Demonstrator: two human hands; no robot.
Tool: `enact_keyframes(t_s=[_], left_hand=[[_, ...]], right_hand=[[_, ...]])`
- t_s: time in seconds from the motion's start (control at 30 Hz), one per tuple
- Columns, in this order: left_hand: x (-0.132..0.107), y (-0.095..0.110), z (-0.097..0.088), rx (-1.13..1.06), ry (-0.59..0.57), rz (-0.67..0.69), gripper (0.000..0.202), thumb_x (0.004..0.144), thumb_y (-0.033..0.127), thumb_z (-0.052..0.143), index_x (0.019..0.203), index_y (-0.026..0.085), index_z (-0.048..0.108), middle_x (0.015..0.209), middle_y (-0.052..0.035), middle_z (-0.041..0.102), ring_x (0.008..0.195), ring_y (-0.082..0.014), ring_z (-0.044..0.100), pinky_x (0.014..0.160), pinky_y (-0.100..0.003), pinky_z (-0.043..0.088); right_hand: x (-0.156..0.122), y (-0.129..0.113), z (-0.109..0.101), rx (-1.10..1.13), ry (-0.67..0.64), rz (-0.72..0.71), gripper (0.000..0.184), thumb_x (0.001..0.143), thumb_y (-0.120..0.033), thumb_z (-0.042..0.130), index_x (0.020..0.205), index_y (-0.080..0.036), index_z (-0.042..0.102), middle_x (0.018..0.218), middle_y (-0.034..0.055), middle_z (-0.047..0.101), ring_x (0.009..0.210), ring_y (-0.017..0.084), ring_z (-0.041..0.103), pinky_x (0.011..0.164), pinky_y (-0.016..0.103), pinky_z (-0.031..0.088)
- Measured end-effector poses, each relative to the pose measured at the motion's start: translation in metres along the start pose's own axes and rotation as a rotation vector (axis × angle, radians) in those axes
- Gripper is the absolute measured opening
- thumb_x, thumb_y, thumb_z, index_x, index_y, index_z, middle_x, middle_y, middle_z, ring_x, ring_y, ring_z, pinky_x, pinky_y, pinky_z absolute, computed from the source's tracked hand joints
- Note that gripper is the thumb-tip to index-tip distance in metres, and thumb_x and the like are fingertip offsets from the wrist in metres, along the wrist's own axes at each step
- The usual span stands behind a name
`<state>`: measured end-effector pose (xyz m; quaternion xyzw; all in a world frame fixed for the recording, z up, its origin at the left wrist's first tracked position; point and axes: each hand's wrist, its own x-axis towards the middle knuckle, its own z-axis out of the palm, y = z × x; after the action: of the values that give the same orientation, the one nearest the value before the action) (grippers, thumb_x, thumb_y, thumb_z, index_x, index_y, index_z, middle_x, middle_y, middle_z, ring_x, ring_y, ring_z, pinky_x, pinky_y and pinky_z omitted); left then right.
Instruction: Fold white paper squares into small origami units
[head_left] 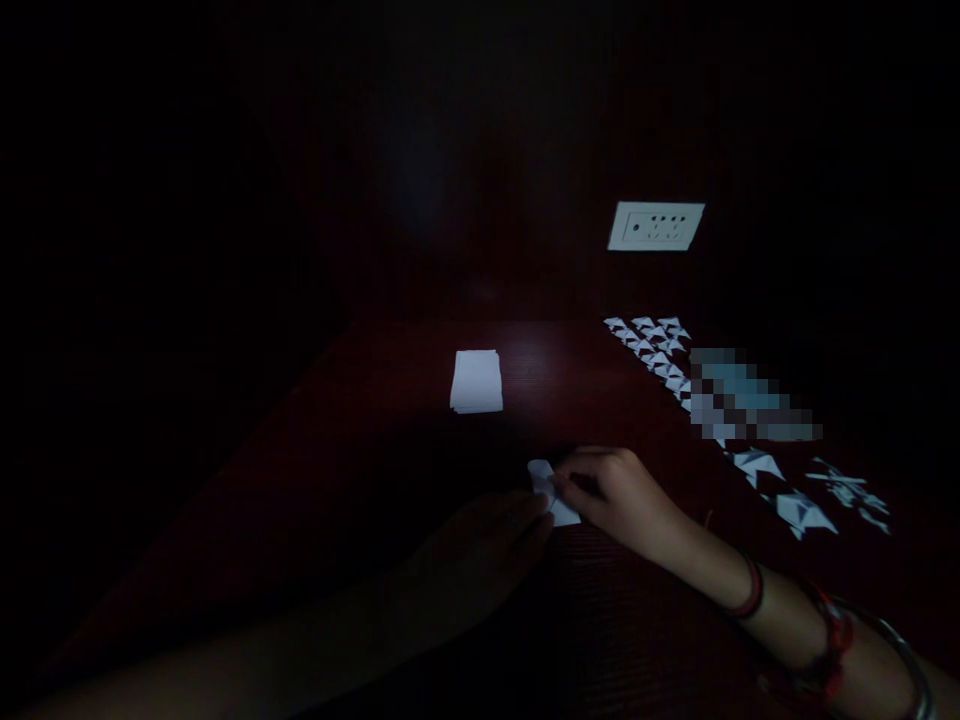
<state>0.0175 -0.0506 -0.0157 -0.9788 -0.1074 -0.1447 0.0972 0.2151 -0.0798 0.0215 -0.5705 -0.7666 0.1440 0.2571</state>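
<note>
A small white sheet of paper [566, 515] lies between my hands on the dark red tabletop, with part of it bent up at the far end. My right hand [611, 490] comes in from the right, its thumb and fingers pinching the paper's upper part. From the left, my left hand [502, 535] reaches in through shadow, fingertips closed on the paper's near left edge. Just beyond them lies a stack of white paper sheets [477, 381]. Folded white paper pieces [757, 464] are nearest my right hand, off to its right.
Rows of folded paper shapes [651, 350] run along the right side. Beside them sit a pixelated bluish object [739, 390] and thin white paper strips [847, 482]. A socket plate [656, 227] is on the back wall. The surroundings are very dark.
</note>
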Motion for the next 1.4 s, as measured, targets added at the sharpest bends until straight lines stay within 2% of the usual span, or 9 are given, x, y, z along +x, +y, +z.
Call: enact_keyframes(t_s=[0.13, 0.23, 0.33, 0.43, 0.6, 0.77, 0.97, 1.2, 1.4], left_hand=[[0.001, 0.001, -0.001, -0.011, -0.007, -0.008, 0.034, 0.083, 0.011, 0.04, 0.117, 0.012, 0.042, 0.12, -0.0102, 0.045, 0.11, -0.0217, 0.041, 0.09, -0.036, 0.037], [0.001, 0.004, -0.001, 0.002, -0.023, -0.042, 0.036, 0.082, 0.011, 0.042, 0.118, 0.012, 0.041, 0.12, -0.01, 0.045, 0.11, -0.023, 0.041, 0.09, -0.038, 0.035], [-0.001, 0.006, -0.002, 0.011, -0.053, -0.083, 0.037, 0.08, 0.012, 0.043, 0.117, 0.015, 0.042, 0.118, -0.0093, 0.046, 0.105, -0.0236, 0.044, 0.086, -0.039, 0.037], [-0.001, 0.007, -0.002, 0.029, -0.058, -0.108, 0.035, 0.08, 0.013, 0.044, 0.115, 0.015, 0.044, 0.115, -0.0095, 0.048, 0.101, -0.0242, 0.046, 0.083, -0.04, 0.037], [-0.002, 0.01, -0.005, 0.054, -0.034, -0.077, 0.035, 0.08, 0.013, 0.041, 0.115, 0.012, 0.044, 0.114, -0.0106, 0.049, 0.101, -0.0253, 0.044, 0.085, -0.041, 0.035], [-0.001, 0.009, -0.011, 0.024, -0.086, -0.049, 0.04, 0.084, 0.016, 0.037, 0.124, 0.014, 0.035, 0.12, -0.0091, 0.046, 0.103, -0.0243, 0.043, 0.086, -0.04, 0.034], [-0.002, 0.007, -0.003, -0.014, -0.102, -0.072, 0.048, 0.084, 0.017, 0.039, 0.13, 0.015, 0.024, 0.124, -0.0085, 0.043, 0.105, -0.0237, 0.042, 0.088, -0.04, 0.033], [0.003, 0.008, -0.007, -0.052, -0.12, -0.072, 0.044, 0.084, 0.015, 0.041, 0.126, 0.013, 0.031, 0.117, -0.0089, 0.048, 0.1, -0.0231, 0.045, 0.086, -0.039, 0.036], [-0.001, 0.006, -0.005, -0.041, -0.058, -0.06, 0.047, 0.084, 0.017, 0.042, 0.129, 0.012, 0.026, 0.116, -0.0093, 0.048, 0.105, -0.0233, 0.043, 0.088, -0.04, 0.034]], right_hand=[[0.0, 0.002, 0.0, 0.057, -0.002, 0.031, 0.018, 0.079, -0.014, 0.043, 0.075, -0.016, 0.061, 0.067, 0.0002, 0.059, 0.06, 0.009, 0.053, 0.057, 0.02, 0.038], [0.0, 0.004, 0.0, 0.115, 0.016, 0.058, 0.022, 0.078, -0.013, 0.044, 0.094, -0.017, 0.059, 0.069, -0.0005, 0.061, 0.059, 0.009, 0.054, 0.056, 0.019, 0.04], [-0.001, 0.004, -0.001, 0.124, 0.023, 0.031, 0.041, 0.076, -0.013, 0.046, 0.117, -0.018, 0.046, 0.074, -0.0001, 0.062, 0.062, 0.01, 0.056, 0.059, 0.02, 0.042], [-0.001, 0.003, -0.002, 0.084, 0.004, -0.025, 0.049, 0.078, -0.013, 0.044, 0.126, -0.02, 0.036, 0.083, 0.0019, 0.063, 0.067, 0.011, 0.058, 0.061, 0.021, 0.044], [0.0, 0.0, -0.005, 0.037, -0.011, -0.089, 0.04, 0.08, -0.012, 0.041, 0.119, -0.02, 0.046, 0.105, 0.0045, 0.06, 0.088, 0.015, 0.058, 0.076, 0.024, 0.043], [0.001, -0.003, -0.005, -0.005, -0.041, -0.075, 0.033, 0.08, -0.014, 0.042, 0.111, -0.02, 0.052, 0.091, 0.0031, 0.064, 0.077, 0.013, 0.06, 0.068, 0.022, 0.044], [0.002, -0.003, -0.005, 0.038, -0.015, -0.026, 0.022, 0.083, -0.024, 0.042, 0.1, -0.019, 0.056, 0.078, 0.0019, 0.064, 0.068, 0.012, 0.06, 0.06, 0.02, 0.042], [0.005, -0.001, -0.003, 0.108, 0.004, 0.048, 0.019, 0.081, -0.03, 0.046, 0.088, -0.017, 0.057, 0.069, 0.0005, 0.062, 0.058, 0.01, 0.057, 0.055, 0.019, 0.04], [0.008, 0.004, -0.003, 0.093, 0.009, 0.033, 0.027, 0.079, -0.02, 0.045, 0.104, -0.018, 0.055, 0.066, -0.0007, 0.06, 0.056, 0.009, 0.055, 0.056, 0.019, 0.04]])
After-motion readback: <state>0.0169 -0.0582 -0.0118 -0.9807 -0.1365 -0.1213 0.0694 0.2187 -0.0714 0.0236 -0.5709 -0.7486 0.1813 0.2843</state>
